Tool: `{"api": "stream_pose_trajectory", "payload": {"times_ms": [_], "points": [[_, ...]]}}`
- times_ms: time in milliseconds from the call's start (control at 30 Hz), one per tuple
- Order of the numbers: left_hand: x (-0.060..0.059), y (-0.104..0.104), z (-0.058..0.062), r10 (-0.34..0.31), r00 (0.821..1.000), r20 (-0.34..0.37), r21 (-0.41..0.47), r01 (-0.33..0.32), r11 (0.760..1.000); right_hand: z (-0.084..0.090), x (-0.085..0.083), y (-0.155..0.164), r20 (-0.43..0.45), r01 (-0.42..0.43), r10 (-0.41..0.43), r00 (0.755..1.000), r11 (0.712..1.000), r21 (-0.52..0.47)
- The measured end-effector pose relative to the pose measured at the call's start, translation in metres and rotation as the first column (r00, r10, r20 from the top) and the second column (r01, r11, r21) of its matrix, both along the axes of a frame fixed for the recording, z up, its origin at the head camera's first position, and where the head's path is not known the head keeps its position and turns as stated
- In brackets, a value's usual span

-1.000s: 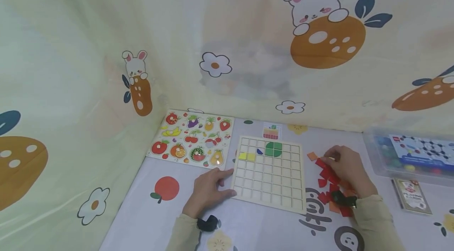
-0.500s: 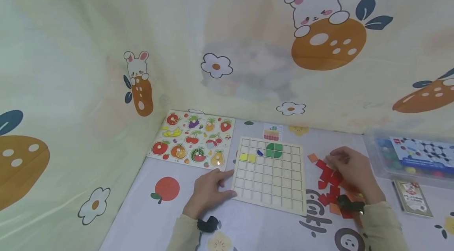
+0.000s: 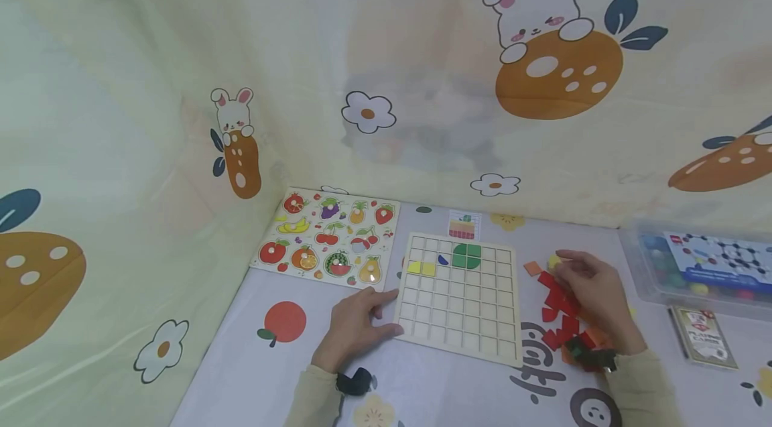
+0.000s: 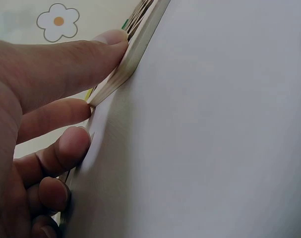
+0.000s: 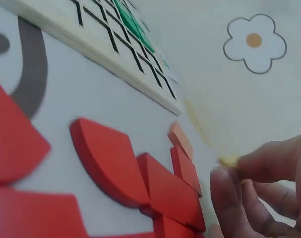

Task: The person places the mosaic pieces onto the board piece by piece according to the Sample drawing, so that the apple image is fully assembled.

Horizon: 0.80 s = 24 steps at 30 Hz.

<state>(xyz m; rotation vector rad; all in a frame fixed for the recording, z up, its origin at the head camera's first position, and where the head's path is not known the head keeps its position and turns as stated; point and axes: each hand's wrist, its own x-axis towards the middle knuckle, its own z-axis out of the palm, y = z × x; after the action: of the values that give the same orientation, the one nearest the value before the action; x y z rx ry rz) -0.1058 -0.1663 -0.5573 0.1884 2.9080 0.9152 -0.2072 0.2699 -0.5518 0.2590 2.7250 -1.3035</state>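
Observation:
A pale wooden grid board lies on the table with two yellow tiles, a small blue piece and a green leaf-like shape in its cells. My left hand touches the board's left edge with thumb and index finger spread apart; the other fingers curl beneath the palm. Over the far end of a pile of red tiles, my right hand pinches a small yellow tile between thumb and fingertips. Its exact outline is mostly hidden by the fingers.
A fruit puzzle board lies at the back left. Behind the grid board is a small picture card. Orange tiles lie around the red ones. To the right are a clear plastic box and a card pack. A fabric wall rises behind.
My right hand drew back to the right over the pile, then moved slightly left; a yellow tile now shows at its fingertips. The left hand and grid board have stayed in place.

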Motion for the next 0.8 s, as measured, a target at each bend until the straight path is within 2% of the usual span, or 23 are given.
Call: {"api": "stream_pose_trajectory", "payload": {"times_ms": [267, 533, 800], "points": [[0.000, -0.001, 0.000, -0.005, 1.000, -0.002, 0.001, 0.005, 1.000, 0.007, 0.002, -0.021, -0.023, -0.015, 0.016, 1.000, 0.998, 0.067], [-0.001, -0.002, -0.002, -0.009, 1.000, -0.011, -0.003, 0.009, 1.000, 0.009, 0.006, -0.045, -0.093, -0.009, 0.011, 0.996, 1.000, 0.023], [-0.001, -0.002, -0.002, -0.009, 1.000, -0.001, -0.003, 0.009, 1.000, 0.006, 0.004, -0.067, -0.078, -0.064, 0.066, 0.995, 0.998, 0.021]]}}
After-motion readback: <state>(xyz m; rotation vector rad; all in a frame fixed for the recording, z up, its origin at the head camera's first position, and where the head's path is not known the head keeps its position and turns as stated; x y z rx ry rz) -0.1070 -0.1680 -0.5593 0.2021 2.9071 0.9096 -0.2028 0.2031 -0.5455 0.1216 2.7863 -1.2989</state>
